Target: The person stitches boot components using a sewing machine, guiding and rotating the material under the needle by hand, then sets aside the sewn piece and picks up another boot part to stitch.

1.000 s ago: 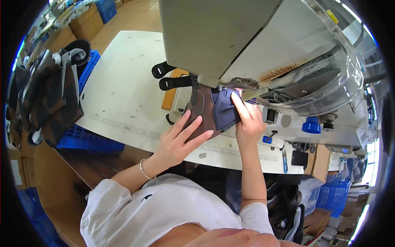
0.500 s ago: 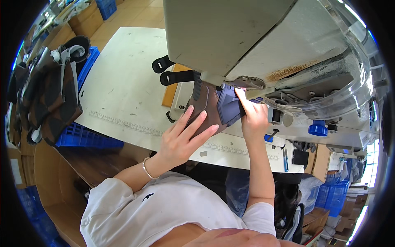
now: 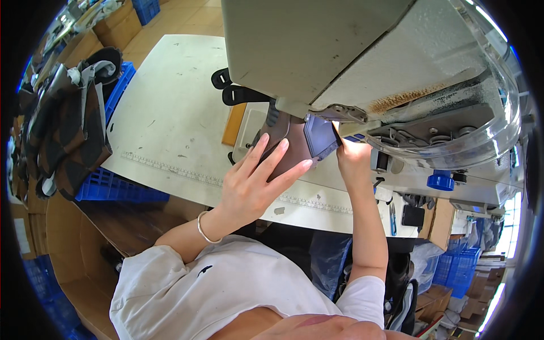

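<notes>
A dark brown and navy shoe-upper piece (image 3: pixel 294 144) lies on the bed of a grey sewing machine (image 3: pixel 340 51), partly under the machine's head. My left hand (image 3: pixel 255 181) rests flat on the piece's near side with its fingers spread. My right hand (image 3: pixel 354 161) reaches up under the head and grips the piece's right edge. Its fingertips are hidden by the machine.
The white work table (image 3: pixel 170 113) carries a measuring strip along its near edge. A brown board (image 3: pixel 233 123) and two black straps (image 3: pixel 226 93) lie left of the machine. A blue crate (image 3: pixel 122 187) and stacked dark pieces (image 3: pixel 68 130) stand at the left. A blue cap (image 3: pixel 441 180) sits at the right.
My right hand has moved up and further under the machine head with the piece's edge. My left hand stays spread on the piece. The view has drawn closer.
</notes>
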Tool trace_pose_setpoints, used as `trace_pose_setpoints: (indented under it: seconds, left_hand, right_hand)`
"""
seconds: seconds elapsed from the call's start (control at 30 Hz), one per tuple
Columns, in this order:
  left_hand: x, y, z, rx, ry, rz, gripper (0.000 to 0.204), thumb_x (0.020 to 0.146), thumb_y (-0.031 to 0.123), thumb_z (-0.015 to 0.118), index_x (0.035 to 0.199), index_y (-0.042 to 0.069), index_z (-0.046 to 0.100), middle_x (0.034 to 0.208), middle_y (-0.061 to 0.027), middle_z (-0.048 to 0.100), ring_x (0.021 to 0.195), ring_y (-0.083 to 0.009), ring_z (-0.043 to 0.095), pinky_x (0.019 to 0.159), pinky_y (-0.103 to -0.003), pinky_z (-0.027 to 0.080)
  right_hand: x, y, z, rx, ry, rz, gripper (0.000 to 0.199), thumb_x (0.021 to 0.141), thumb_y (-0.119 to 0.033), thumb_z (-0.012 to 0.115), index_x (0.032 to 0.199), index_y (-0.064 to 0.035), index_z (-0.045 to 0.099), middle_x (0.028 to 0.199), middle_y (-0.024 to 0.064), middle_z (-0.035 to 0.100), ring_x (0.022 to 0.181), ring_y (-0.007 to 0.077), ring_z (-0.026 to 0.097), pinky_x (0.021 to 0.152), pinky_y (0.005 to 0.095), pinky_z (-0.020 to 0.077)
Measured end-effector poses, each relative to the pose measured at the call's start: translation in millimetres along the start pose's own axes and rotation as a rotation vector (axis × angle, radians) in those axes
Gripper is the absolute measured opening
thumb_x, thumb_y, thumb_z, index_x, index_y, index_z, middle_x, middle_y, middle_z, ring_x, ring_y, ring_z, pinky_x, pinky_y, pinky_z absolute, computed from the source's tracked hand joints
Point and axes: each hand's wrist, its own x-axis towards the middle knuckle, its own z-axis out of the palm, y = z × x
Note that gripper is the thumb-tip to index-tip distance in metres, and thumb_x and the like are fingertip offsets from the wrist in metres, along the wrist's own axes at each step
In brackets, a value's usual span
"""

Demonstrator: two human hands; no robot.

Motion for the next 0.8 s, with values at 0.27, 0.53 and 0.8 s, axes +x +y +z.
trace_pose_setpoints:
  seconds: [0.27, 0.53, 0.8]
  left_hand:
    - [6.4, -7.5, 1.7, 0.071, -0.046, 0.058, 0.035, 0.076, 0.016, 0.064, 0.110, 0.025, 0.068, 0.113, -0.0115, 0.060, 0.103, -0.0343, 0.060, 0.068, -0.031, 0.054]
    - [10.8, -20.0, 10.4, 0.063, 0.024, 0.077, 0.034, 0.074, 0.017, 0.065, 0.106, 0.029, 0.068, 0.111, -0.0069, 0.062, 0.099, -0.0309, 0.062, 0.063, -0.028, 0.053]
    - [28.3, -44.5, 0.7, -0.058, 0.016, 0.139, 0.037, 0.068, 0.008, 0.067, 0.099, 0.027, 0.072, 0.107, -0.0061, 0.067, 0.090, -0.0265, 0.066, 0.062, -0.026, 0.054]
  right_hand:
    - [8.0, 7.3, 1.5, 0.047, 0.066, -0.072, 0.034, 0.065, 0.010, 0.061, 0.096, -0.0010, 0.069, 0.089, 0.0155, 0.067, 0.082, 0.0307, 0.066, 0.078, 0.0353, 0.0509]
    - [6.2, 7.7, 5.2, 0.006, 0.065, -0.010, 0.012, 0.071, 0.005, 0.061, 0.081, 0.0001, 0.065, 0.076, 0.0140, 0.065, 0.069, 0.0309, 0.064, 0.064, 0.0351, 0.0508]
    - [3.7, -6.1, -9.4, -0.164, 0.035, -0.109, 0.021, 0.072, -0.001, 0.064, 0.092, -0.0074, 0.066, 0.084, 0.0108, 0.063, 0.087, 0.0300, 0.062, 0.060, 0.0346, 0.0511]
